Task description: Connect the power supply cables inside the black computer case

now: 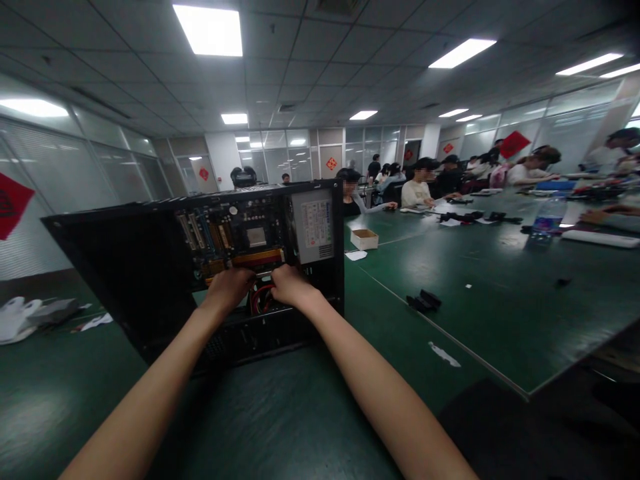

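An open black computer case (125, 267) stands on a green table (300, 413) in front of me. Its motherboard (235, 240) faces me, with a grey power supply (313, 227) at its upper right. My left hand (229, 288) and my right hand (290, 285) are both inside the case at the motherboard's lower edge, close together. Their fingers curl around something there, near red cables (260, 300). What they grip is hidden behind the hands.
A small open cardboard box (365, 239) and a paper scrap sit right of the case. A black part (424, 301) lies on the table further right. Several people sit along the far tables. White items (30, 317) lie at the left.
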Action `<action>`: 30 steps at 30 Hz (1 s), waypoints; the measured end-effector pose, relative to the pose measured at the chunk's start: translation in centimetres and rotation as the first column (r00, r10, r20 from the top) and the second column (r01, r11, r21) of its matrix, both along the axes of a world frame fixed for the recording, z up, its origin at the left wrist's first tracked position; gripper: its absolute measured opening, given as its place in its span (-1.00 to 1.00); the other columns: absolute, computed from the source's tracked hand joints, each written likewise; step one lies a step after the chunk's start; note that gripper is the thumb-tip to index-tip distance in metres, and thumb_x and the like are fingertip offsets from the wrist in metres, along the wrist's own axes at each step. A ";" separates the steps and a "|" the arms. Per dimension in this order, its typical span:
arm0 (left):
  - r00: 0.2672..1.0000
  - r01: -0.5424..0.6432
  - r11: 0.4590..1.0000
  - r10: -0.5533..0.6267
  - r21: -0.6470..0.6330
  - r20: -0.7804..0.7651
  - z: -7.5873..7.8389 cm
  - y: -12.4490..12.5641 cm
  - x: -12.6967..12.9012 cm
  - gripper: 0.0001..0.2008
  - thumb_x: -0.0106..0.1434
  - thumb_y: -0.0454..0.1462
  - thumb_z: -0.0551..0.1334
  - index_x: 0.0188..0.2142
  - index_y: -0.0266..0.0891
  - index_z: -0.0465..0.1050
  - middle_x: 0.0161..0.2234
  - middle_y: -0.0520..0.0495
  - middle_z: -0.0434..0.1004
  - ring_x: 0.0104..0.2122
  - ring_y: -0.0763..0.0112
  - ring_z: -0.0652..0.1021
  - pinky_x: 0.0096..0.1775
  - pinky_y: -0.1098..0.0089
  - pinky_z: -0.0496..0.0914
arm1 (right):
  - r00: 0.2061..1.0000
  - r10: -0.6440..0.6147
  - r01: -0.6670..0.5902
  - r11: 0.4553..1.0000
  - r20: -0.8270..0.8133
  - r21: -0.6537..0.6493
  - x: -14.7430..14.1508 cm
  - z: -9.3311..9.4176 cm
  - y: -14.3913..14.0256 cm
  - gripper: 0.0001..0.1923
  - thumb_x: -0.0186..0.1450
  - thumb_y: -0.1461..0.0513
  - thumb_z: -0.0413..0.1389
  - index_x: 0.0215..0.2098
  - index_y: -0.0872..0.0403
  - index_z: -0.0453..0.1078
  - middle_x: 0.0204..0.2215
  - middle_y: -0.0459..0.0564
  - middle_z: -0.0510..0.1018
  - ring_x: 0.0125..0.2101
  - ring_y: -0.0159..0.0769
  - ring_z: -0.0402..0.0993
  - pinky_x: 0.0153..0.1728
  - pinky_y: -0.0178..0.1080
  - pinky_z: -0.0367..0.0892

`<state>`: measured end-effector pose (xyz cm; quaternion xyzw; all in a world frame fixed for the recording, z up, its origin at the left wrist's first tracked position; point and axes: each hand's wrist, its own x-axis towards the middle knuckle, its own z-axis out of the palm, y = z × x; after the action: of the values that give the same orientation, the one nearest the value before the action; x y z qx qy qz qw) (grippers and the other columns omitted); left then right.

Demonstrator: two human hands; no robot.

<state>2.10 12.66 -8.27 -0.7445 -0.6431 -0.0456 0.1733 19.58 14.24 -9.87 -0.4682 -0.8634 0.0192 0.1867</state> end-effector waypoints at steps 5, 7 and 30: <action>1.000 0.010 1.000 -0.010 0.009 -0.010 0.1 0.2 0.0 -0.66 0.32 -0.20 0.06 -0.08 -0.13 0.58 -0.11 -0.20 0.63 -0.11 -0.04 0.60 -0.20 0.19 0.44 | 1.000 0.017 -0.017 0.999 0.018 0.033 0.0 0.1 -0.2 -0.69 0.25 0.27 0.12 -0.07 0.19 0.54 -0.13 0.26 0.60 -0.14 -0.05 0.58 -0.22 -0.24 0.44; 1.000 0.021 1.000 -0.021 0.014 -0.011 0.1 0.4 -0.1 -0.67 0.32 -0.20 0.06 -0.11 -0.14 0.58 -0.11 -0.20 0.63 -0.11 -0.02 0.60 -0.21 0.21 0.44 | 1.000 0.023 -0.024 0.999 0.021 0.037 0.0 0.2 -0.3 -0.69 0.25 0.28 0.11 -0.06 0.20 0.53 -0.13 0.26 0.60 -0.13 -0.06 0.57 -0.22 -0.25 0.43; 0.881 0.214 0.945 -0.077 -0.249 0.467 -1.6 -2.2 -0.3 -0.54 0.29 0.01 0.07 -0.47 -0.24 0.56 -0.56 -0.02 0.51 -0.50 0.35 0.45 -0.45 0.39 0.12 | 0.994 0.108 -0.109 0.978 0.017 0.180 -0.6 0.3 0.4 -0.74 0.31 0.35 0.04 -0.03 0.11 0.39 -0.02 0.12 0.43 -0.09 -0.19 0.47 -0.12 -0.24 0.34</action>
<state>1.81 10.48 -9.86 -0.7774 -0.6068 -0.1343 -0.0967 19.00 14.60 -9.62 -0.4016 -0.8865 -0.0508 0.2242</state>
